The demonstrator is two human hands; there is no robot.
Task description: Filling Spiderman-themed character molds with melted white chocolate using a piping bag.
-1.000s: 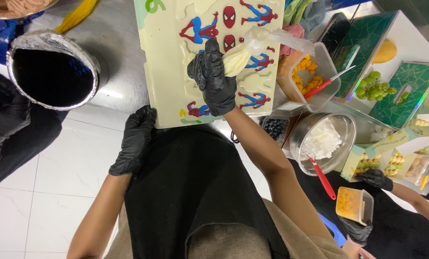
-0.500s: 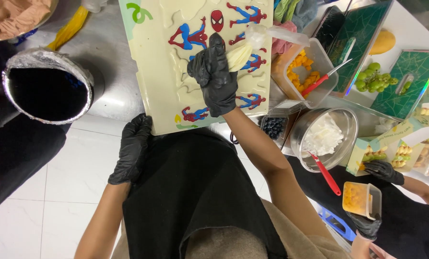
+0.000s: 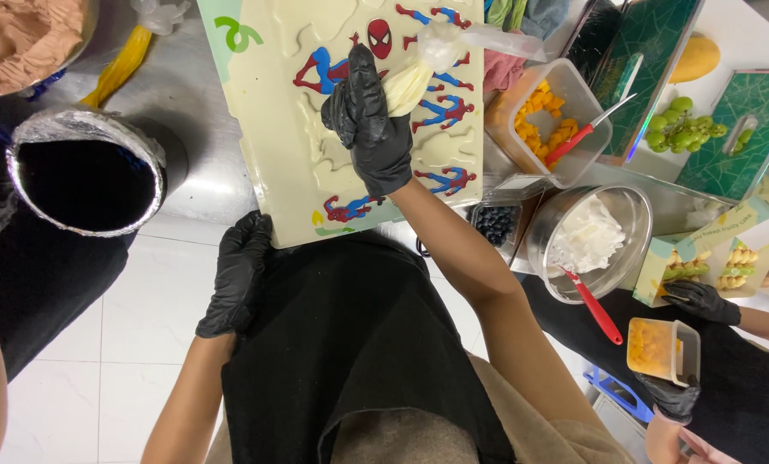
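Observation:
My right hand (image 3: 369,120), in a black glove, is shut on a clear piping bag (image 3: 419,73) of pale cream, held over a cream-coloured mould tray (image 3: 277,163) with red-and-blue figure shapes in its cavities. My left hand (image 3: 238,271), also gloved in black, grips the tray's near left corner at the counter edge. The bag's tip is hidden under my right hand.
A foil-lined round tin (image 3: 88,176) stands left on the steel counter. To the right are a tub of yellow fruit pieces (image 3: 548,120), a steel bowl of white cream (image 3: 586,241) with a red spatula, blueberries (image 3: 493,223), green boxes and grapes. Another person's gloved hands (image 3: 702,301) hold a small tub (image 3: 659,348).
The view has shifted, so the tray sits lower in frame. My right hand has stayed on the piping bag over the mould's middle; my left hand has moved up onto the tray's corner.

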